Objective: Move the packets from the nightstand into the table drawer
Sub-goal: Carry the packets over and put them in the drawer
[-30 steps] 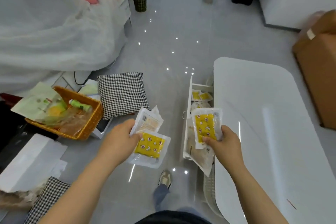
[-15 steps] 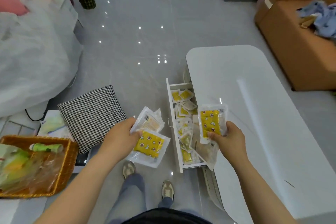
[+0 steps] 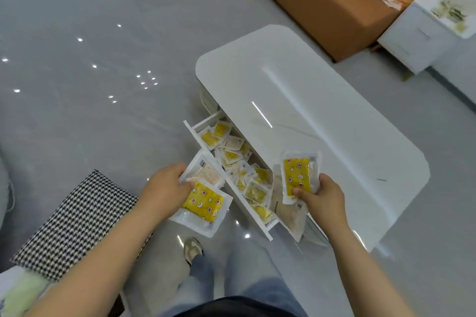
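Note:
A white table (image 3: pixel 322 116) has its drawer (image 3: pixel 240 207) pulled out toward me, holding several yellow and pale packets (image 3: pixel 231 156). My left hand (image 3: pixel 164 189) grips two packets just left of the drawer: a yellow one (image 3: pixel 203 204) below and a pale one (image 3: pixel 206 174) above. My right hand (image 3: pixel 322 198) holds a yellow packet (image 3: pixel 298 175) upright over the drawer's near end and the table edge, with a pale packet (image 3: pixel 289 213) hanging beneath it. A white nightstand (image 3: pixel 422 36) stands at the far right with small items on top.
A checkered cushion (image 3: pixel 74 224) lies on the floor at the left. A brown sofa (image 3: pixel 324 5) with crumpled clothes stands behind the table. My shoe (image 3: pixel 192 249) and jeans are below the drawer. Glossy grey floor (image 3: pixel 90 33) spreads to the left.
The view has swung right and tilted: the basket has left the frame and the nightstand has come in. Both hands keep their packets and now sit closer to the open drawer.

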The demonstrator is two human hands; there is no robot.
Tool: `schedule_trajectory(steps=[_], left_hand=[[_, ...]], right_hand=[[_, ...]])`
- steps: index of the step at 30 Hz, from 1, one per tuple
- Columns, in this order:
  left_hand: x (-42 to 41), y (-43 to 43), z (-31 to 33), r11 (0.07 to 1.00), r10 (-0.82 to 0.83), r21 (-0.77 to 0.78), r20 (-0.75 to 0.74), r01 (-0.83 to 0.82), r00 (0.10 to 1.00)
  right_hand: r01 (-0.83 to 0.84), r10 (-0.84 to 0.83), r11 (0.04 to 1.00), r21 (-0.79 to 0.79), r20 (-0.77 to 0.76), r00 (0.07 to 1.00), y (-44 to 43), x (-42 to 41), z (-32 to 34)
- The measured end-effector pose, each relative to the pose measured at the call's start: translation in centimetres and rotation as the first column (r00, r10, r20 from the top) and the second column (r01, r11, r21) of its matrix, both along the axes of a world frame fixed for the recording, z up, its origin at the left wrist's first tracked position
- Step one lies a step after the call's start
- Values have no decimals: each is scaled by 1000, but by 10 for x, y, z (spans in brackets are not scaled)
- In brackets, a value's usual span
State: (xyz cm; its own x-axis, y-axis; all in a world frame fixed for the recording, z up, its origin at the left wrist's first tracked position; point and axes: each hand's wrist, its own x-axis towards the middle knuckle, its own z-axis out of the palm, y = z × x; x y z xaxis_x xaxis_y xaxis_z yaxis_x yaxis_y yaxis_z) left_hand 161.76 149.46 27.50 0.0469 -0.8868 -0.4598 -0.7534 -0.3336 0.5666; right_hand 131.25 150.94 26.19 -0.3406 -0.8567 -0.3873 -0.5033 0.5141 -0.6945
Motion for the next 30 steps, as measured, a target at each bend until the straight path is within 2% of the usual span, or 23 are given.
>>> schedule_trajectory(steps=[10,18,22,26,30], left_hand=[[-17,-102,-46,977,-202,70,11,201,979],[-49,-174,-108,950,-256,188,16,249,967],[-63,-200,-145,936,-221,282,10,209,975],[-71,-224,-191,892,-295,365,17,269,955],[-78,-244,-237,863,-296,434,22,257,955]], right_hand=[[242,-242,966,93,-10,970,-23,1,-28],[355,-359,921,161,-4,933,-61,-9,-60],[399,-409,895,201,6,913,-74,-7,-77],[455,-471,856,245,10,882,-88,-2,-100],[497,-519,824,273,9,855,-101,6,-129]])
